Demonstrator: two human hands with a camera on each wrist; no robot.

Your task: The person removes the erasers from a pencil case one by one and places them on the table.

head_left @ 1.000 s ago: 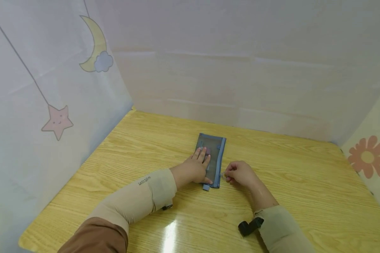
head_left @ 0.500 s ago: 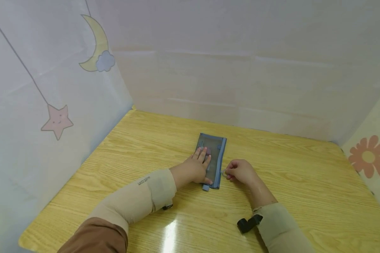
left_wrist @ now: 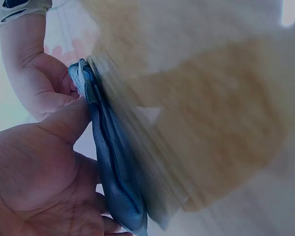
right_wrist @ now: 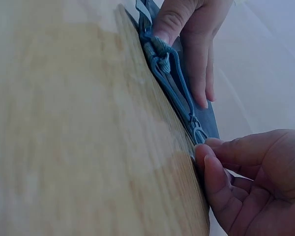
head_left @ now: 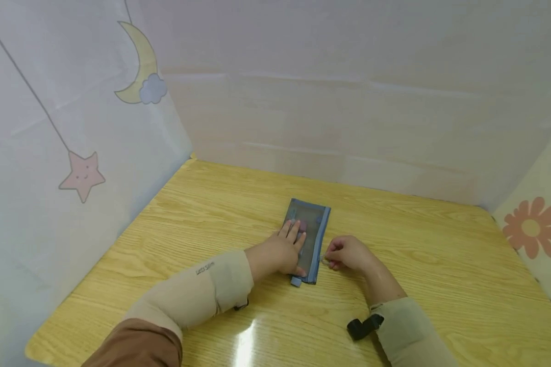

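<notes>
A blue zip pouch [head_left: 311,245] with a see-through mesh face lies flat on the table, its zip edge along the right side. Through the mesh show small contents, one pinkish; what they are I cannot tell. My left hand [head_left: 280,253] rests on the pouch with fingers spread and straight. Beside the zip edge, my right hand [head_left: 351,254] pinches the zipper pull between thumb and forefinger. In the right wrist view, the metal zipper pull [right_wrist: 199,133] sits at those fingertips, with a blue cord loop [right_wrist: 175,73] attached near it.
The wood-grain table [head_left: 220,204] surrounds the pouch. Pale fabric walls stand at the back and sides, with a printed moon [head_left: 142,56], star [head_left: 82,176] and flower [head_left: 532,228]. A small fabric tab [head_left: 296,281] sticks out from the pouch's near end.
The pouch and my left hand have shifted slightly toward me. My right hand has come a little nearer too, still pinching the zipper pull.
</notes>
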